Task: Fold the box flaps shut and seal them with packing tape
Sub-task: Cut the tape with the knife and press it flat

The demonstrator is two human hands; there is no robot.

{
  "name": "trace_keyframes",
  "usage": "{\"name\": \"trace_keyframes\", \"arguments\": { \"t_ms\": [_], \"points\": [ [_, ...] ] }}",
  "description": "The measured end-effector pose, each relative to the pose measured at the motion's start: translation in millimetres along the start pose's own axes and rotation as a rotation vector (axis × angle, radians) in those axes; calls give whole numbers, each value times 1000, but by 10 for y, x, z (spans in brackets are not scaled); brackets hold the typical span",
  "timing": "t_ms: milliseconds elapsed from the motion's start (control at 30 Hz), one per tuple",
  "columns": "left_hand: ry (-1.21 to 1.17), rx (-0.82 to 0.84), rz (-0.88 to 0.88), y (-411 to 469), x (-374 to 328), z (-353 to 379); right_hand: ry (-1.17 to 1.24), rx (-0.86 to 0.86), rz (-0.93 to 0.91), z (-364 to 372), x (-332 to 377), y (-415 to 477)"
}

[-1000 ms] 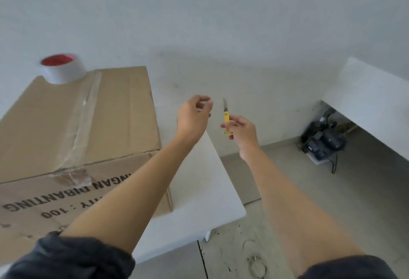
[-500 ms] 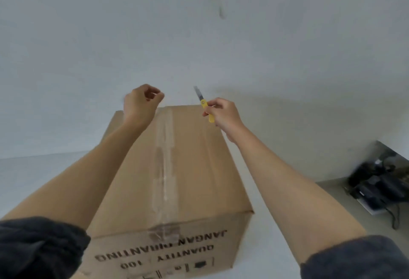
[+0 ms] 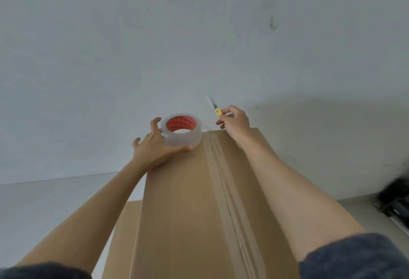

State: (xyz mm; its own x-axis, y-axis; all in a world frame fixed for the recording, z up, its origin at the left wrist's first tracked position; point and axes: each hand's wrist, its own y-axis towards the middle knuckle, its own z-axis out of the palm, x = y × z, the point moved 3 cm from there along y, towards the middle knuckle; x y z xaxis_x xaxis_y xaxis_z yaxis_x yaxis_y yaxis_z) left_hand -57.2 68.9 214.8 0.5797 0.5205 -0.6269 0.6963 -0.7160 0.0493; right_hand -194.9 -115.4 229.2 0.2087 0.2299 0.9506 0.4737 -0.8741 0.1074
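Box (image 3: pixel 188 201) flaps lie shut; left hand (image 3: pixel 155 146) curls round tape roll (image 3: pixel 181 134), right hand (image 3: pixel 234 121) pinches knife (image 3: pixel 216 108), so likely the taping step, next needs the tape's free end found.

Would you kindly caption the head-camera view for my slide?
Left hand holds tape roll atop closed cardboard box; right hand holds yellow utility knife.

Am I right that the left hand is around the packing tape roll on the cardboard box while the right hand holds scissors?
Not quite. In the head view the right hand holds a yellow-handled utility knife with its blade out, not scissors. The left hand is indeed around the packing tape roll on the cardboard box.
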Motion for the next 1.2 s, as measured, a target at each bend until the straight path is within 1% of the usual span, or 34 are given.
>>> {"name": "trace_keyframes", "arguments": {
  "t_ms": [67,133,300,367,467,567,667,833,967,1100,1200],
  "points": [
    [39,-39,-7,22,-70,16,-1,-11,14,-20,-27,28],
    [5,-82,-3,43,-103,18,1,-4,28,-64,-56,49],
    [-411,-104,65,146,-201,14,20,-9,44,-280,-88,117],
    [-500,-112,80,241,-307,6,23,-6,64,-364,-115,147],
    [-628,-108,56,423,-457,57,59,22,88,-440,-179,180],
    [-701,-111,3,567,-523,124,95,60,94,-495,-224,191],
    [-839,-75,-57,685,-562,154,101,99,104,-544,-231,211],
    [-870,4,-41,860,-616,168,16,178,87,-582,-210,277],
    [-980,-1,-50,930,-665,240,-16,257,56,-552,-241,312],
    [-997,19,-55,970,-682,279,-64,348,18,-505,-237,346],
    [-1024,14,-64,979,-652,353,-65,360,-16,-446,-221,362]
  ]
}}
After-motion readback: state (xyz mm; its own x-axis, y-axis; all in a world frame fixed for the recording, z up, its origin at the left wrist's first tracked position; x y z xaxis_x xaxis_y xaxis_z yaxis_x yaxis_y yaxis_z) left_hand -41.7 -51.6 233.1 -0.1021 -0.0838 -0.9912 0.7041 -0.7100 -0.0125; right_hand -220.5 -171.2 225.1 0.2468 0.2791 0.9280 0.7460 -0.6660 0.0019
